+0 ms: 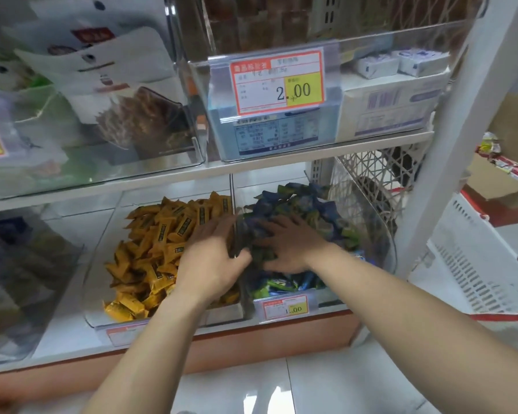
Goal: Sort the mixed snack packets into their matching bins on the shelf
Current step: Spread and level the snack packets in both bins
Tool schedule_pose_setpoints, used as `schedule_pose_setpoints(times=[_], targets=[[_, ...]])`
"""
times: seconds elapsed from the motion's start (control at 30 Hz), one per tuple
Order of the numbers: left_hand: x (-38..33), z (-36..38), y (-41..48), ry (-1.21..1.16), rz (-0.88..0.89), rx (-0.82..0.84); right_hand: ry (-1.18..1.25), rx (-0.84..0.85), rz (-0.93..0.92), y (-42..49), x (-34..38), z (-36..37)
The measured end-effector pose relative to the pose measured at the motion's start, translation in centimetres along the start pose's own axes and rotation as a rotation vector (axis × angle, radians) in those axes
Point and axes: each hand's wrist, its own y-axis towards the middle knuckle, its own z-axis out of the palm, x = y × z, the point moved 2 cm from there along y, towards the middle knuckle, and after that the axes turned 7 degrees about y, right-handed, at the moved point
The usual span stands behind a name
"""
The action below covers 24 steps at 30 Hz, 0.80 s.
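Our right hand [290, 246] spreads flat over blue-green foil packets [296, 201]; whether our left hand [213, 258] grips any, we cannot tell. Left of its fingers, yellow foil packets [156, 240] look sorted.

The light is bright, even and cool, and shadows are soft. Only a faint one sits under the left hand [213, 258] and right hand [290, 246] on the blue-and-green foil packets [296, 201]. The left hand's fingertips smear with motion blur. Above the grip, the red-and-yellow paper price tag [277, 80] is the sharpest thing, and pale glare streaks the clear plastic upper bin [371, 37] that carries it. Far left of the grip, the clear plastic side bin [0, 264] dissolves into blur. Right of the grip, the white metal shelf post [461, 130] leans, bent by the wide lens. Below, the glossy white floor tile [326, 383] holds a soft reflection.
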Motion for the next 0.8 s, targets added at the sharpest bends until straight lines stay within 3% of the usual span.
schedule_pose_setpoints(times=[0.2, 0.37, 0.5, 0.57, 0.67, 0.8], targets=[[1.2, 0.0, 0.4, -0.05, 0.014, 0.047, -0.178, -0.068, 0.155, 0.3, -2.7, -2.4], [1.6, 0.2, 0.7, -0.013, 0.056, 0.027, 0.032, 0.112, 0.149, -1.9, -5.2, -4.6], [1.8, 0.1, 0.7, -0.021, 0.078, 0.031, -0.003, -0.205, 0.26, -1.6, -7.1, -5.7], [2.3, 0.1, 0.8, -0.07, 0.094, 0.05, 0.098, -0.124, 0.379, -1.2, -7.3, -4.2], [3.4, 0.0, 0.8, -0.019, 0.165, 0.054, 0.203, 0.02, 0.386, -0.4, -6.0, -1.7], [5.5, -0.1, 1.7, 0.106, 0.134, -0.008, 0.224, -0.108, 0.383, -0.1, -3.9, -2.7]])
